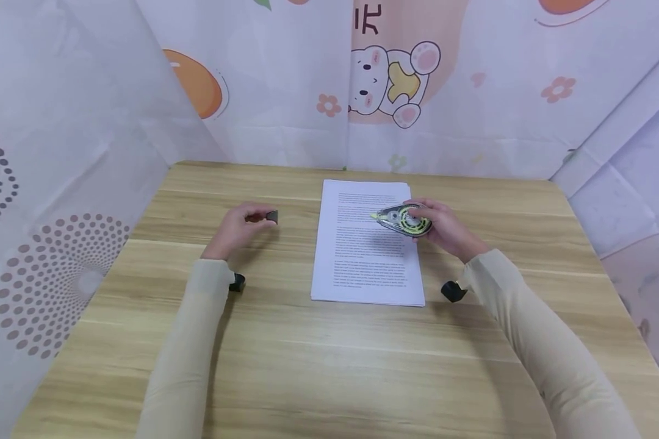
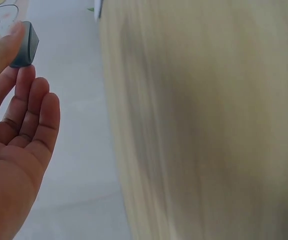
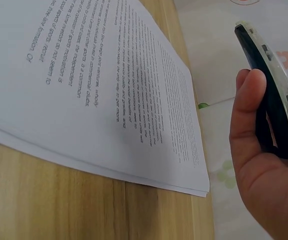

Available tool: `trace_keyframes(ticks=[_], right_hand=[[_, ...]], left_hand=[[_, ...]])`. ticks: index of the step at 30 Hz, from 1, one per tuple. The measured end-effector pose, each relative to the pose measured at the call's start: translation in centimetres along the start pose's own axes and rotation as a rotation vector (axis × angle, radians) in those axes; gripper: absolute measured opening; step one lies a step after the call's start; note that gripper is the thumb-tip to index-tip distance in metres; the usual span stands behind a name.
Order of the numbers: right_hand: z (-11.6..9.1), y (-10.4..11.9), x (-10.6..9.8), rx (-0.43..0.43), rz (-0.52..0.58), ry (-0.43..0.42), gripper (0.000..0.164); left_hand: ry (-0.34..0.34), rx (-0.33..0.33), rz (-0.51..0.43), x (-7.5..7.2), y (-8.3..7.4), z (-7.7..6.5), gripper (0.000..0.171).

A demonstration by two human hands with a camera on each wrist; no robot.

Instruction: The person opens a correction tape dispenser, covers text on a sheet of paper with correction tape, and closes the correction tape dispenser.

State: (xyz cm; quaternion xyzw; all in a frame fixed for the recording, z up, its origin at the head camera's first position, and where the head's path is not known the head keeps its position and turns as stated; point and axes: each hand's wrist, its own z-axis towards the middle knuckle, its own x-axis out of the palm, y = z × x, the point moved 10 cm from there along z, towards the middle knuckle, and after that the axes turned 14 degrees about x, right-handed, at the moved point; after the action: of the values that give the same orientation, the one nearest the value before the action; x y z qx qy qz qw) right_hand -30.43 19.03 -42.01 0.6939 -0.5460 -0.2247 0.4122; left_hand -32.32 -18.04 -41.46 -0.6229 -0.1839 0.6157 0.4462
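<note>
My right hand [image 1: 445, 228] grips a correction tape [image 1: 403, 219], a clear and black teardrop case with a yellow-green wheel. Its pale green tip points left, and it is held above a stack of printed paper [image 1: 368, 280]. In the right wrist view the correction tape [image 3: 276, 95] shows edge-on between thumb and fingers. Left of the paper, my left hand [image 1: 238, 228] pinches a small dark cap [image 1: 272, 216] between thumb and fingertips. The left wrist view shows this cap [image 2: 26, 45] close up, with the other fingers loosely bent below it.
The paper lies on a wood-grain table [image 1: 329, 366]. Behind the table hangs a printed curtain [image 1: 285, 140] with a cartoon bear. Black wrist cameras, left [image 1: 237, 282] and right [image 1: 453, 291], sit at the cuffs of the beige sleeves.
</note>
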Motion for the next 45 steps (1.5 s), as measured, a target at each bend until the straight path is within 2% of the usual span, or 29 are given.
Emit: trace_keyframes(ticks=[8,14,23,37,45], right_hand=[[-1.0,0.3,0.1,-0.001,0.035,0.008,0.046],[-0.7,-0.1,-0.1,0.002,0.008,0.005,0.051],[-0.9,-0.5,-0.8,0.008,0.015,-0.004,0.056],[-0.9,-0.8,-1.4,0.021,0.032,-0.010,0.056],[-0.9,-0.7,-1.6,0.017,0.036,-0.015,0.051]], left_hand=[[0.047,-0.011,0.080,-0.8,1.4,-0.3,0.040],[0.085,-0.073,0.103,-1.4,2.7,-0.8,0.040],[0.149,-0.107,0.120,-1.4,4.0,-1.0,0.043],[0.218,-0.181,0.133,-1.1,4.8,-1.4,0.042],[0.265,-0.179,0.137,-0.8,5.0,-1.3,0.042]])
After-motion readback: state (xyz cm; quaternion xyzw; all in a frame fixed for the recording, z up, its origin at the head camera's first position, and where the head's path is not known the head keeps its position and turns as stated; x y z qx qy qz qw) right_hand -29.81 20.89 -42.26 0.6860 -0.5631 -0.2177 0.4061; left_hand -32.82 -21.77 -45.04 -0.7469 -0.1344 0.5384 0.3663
